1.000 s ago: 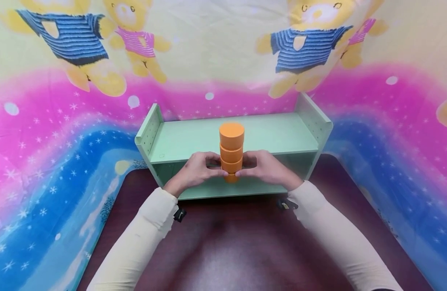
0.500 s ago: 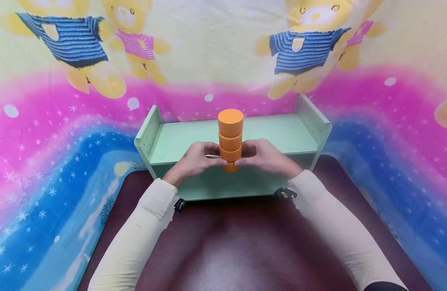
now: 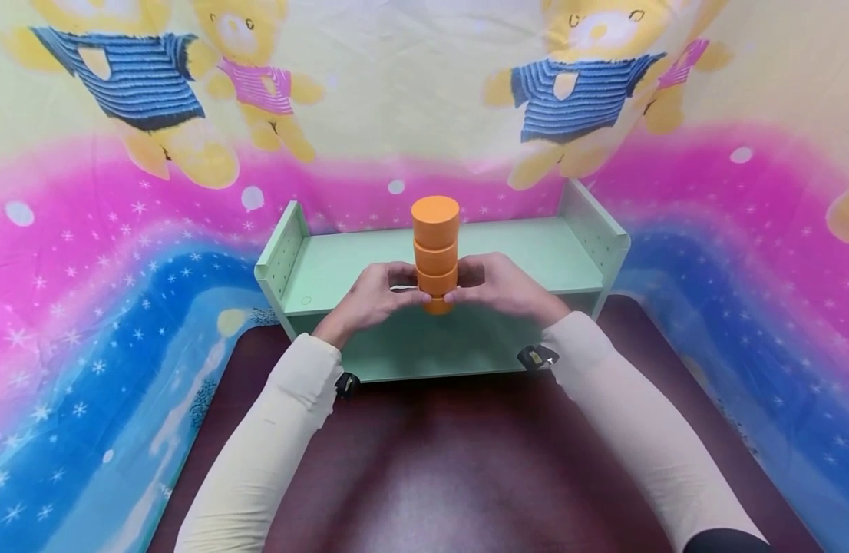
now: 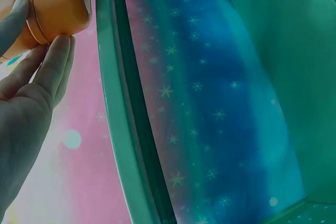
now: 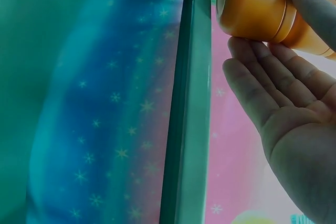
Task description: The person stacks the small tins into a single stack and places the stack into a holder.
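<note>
A tall column of several orange round cups [image 3: 435,230] stands upright in the air in front of the shelf, its wider end on top with a flat orange face. From the left side my left hand [image 3: 378,296] grips its lower part, thumb in front and fingers behind. My right hand [image 3: 503,286] mirrors this grip from the right. The left wrist view shows the lowest orange cup [image 4: 60,9] with the left fingers [image 4: 55,64] against it. In the right wrist view, thumb and fingers lie on either side of the orange cup [image 5: 254,3].
Behind the hands stands a light green two-level shelf [image 3: 528,253] with raised side panels. It rests on a dark reddish-brown table [image 3: 431,461]. A cloth backdrop [image 3: 397,100] printed with teddy bears and snowflakes surrounds the table.
Both hands have raised the orange cups together, from low in front of the shelf to higher up. The rise slows in the last half second, and the grip looks the same.
</note>
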`<state>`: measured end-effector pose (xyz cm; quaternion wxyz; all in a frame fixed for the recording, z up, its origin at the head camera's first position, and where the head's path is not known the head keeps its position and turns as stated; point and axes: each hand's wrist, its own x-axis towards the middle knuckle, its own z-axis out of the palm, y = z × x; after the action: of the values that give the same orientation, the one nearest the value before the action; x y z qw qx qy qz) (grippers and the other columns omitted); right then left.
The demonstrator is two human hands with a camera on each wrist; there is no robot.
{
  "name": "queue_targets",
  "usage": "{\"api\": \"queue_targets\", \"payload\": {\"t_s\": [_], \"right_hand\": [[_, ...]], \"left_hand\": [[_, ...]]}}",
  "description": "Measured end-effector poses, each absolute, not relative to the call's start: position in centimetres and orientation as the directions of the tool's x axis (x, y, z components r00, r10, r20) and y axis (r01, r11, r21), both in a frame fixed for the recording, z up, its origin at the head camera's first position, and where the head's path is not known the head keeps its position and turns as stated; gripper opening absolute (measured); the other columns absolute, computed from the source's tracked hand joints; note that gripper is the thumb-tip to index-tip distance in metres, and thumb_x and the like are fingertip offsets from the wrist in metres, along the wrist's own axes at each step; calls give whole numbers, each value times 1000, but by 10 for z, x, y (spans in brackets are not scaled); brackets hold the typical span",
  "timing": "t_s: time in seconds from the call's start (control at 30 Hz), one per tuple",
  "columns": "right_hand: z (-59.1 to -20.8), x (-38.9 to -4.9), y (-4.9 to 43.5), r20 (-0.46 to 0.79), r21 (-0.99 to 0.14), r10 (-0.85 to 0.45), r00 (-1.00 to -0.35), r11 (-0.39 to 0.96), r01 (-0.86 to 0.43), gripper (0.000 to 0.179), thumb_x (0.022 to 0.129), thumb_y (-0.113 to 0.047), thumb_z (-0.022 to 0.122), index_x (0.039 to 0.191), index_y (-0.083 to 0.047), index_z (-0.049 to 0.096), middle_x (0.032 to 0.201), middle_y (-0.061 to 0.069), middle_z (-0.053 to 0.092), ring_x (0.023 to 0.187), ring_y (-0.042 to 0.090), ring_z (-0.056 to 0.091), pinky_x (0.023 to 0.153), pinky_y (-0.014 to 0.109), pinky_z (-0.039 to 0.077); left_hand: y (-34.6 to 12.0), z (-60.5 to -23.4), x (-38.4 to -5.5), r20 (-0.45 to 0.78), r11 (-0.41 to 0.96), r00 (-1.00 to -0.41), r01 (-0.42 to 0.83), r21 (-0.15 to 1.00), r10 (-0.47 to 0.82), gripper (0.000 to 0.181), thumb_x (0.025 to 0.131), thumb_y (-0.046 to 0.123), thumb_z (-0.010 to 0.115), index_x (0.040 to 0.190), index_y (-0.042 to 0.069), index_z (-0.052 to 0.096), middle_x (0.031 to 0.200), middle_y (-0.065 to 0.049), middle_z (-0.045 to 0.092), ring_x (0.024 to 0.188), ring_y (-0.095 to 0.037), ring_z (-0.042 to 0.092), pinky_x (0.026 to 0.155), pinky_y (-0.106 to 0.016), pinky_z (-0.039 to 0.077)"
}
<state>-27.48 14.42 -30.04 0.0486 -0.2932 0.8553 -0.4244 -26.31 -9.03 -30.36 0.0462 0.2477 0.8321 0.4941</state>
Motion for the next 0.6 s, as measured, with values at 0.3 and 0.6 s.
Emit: {"api": "queue_targets", "payload": {"t_s": [0.3,0.6], "right_hand": [[-301,-283,143,144,-756,-535,-833,484,-441,51,77,-36,77,118,-9,62,109,1,65,98,15,62,87,35,53],[-303,-289,144,134,-755,-516,-846,500,-425,52,77,-37,76,119,-11,62,110,1,65,100,16,61,89,37,52]], "left_hand": [[-89,-305,-269,144,393,-879,343,853,454,46,81,22,74,121,4,60,116,-6,63,108,-19,59,90,-33,51],[-85,-306,-273,125,415,-890,325,850,439,45,83,23,72,123,7,59,120,-5,61,112,-18,56,93,-32,50]]}}
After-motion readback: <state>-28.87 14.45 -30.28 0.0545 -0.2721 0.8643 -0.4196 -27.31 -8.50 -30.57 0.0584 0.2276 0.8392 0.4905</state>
